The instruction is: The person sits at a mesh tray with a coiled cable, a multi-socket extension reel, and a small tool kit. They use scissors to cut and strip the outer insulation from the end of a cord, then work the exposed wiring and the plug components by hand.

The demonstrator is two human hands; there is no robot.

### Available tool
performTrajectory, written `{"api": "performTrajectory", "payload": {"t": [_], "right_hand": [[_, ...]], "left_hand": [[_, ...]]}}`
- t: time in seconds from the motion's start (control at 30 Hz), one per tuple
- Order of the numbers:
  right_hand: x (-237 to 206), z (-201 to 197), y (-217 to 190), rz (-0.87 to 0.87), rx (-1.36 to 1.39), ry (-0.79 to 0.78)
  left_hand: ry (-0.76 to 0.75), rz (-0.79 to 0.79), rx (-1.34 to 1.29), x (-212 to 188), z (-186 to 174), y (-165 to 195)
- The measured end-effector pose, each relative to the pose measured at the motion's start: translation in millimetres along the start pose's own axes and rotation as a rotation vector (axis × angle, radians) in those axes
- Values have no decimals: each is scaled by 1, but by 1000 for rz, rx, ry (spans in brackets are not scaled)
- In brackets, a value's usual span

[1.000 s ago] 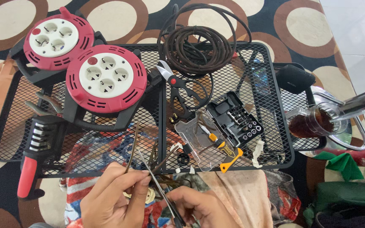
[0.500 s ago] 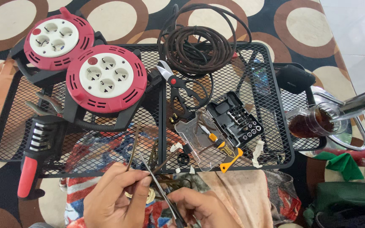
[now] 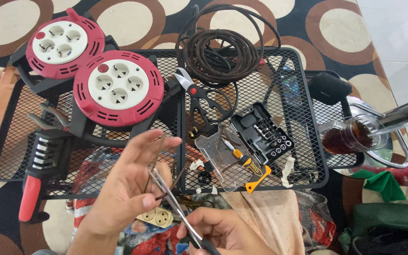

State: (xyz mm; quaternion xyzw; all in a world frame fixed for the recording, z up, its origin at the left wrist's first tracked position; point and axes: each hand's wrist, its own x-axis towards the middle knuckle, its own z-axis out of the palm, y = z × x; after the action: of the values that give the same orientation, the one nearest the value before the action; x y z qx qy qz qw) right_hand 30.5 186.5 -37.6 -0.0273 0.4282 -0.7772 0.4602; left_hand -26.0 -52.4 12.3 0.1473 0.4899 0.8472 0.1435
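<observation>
Pliers (image 3: 178, 212) sit in the right hand (image 3: 223, 233), whose fingers are clenched round the dark handles low in the frame, so the slim metal nose slants up and left toward the left hand (image 3: 128, 189). That hand is raised with its fingers mostly spread, and thumb and forefinger seem to pinch a thin brown wire (image 3: 154, 158) that runs upright past the pliers' tip, probably held taut so the nose can reach it; the exact pinch is hard to make out. A cream socket (image 3: 157, 217) lies just under both hands, on patterned cloth. Behind them a black mesh rack (image 3: 308, 101) carries the other gear, laid flat and within reach: two red cable reels (image 3: 119, 89), each with four outlets on a white face, one coil of dark cable (image 3: 220, 47), one pair of black shears (image 3: 199, 101), one open bit case (image 3: 265, 134) with a clear lid swung out beside it, and one yellow-handled driver (image 3: 249, 165) lying across that lid. A red-handled tool (image 3: 36, 182) rests at the rack's left corner. To the right, off the rack, stands one glass of dark drink (image 3: 345, 137).
</observation>
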Motion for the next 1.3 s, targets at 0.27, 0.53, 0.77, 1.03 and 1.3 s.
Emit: {"api": "performTrajectory", "payload": {"t": [0.27, 0.53, 0.77, 1.03, 1.3], "right_hand": [[1, 2, 0, -47, -23, -31], [9, 7, 7, -87, 95, -69], [6, 10, 8, -90, 78, 54], [9, 9, 12, -154, 64, 58], [-2, 8, -6, -47, 16, 41]], "left_hand": [[57, -102, -266, -16, -18, -35], [179, -19, -318, -24, -8, -64], [270, -61, -357, -27, -4, -73], [273, -92, -380, -28, -5, -80], [247, -195, -112, -29, -30, -64]]}}
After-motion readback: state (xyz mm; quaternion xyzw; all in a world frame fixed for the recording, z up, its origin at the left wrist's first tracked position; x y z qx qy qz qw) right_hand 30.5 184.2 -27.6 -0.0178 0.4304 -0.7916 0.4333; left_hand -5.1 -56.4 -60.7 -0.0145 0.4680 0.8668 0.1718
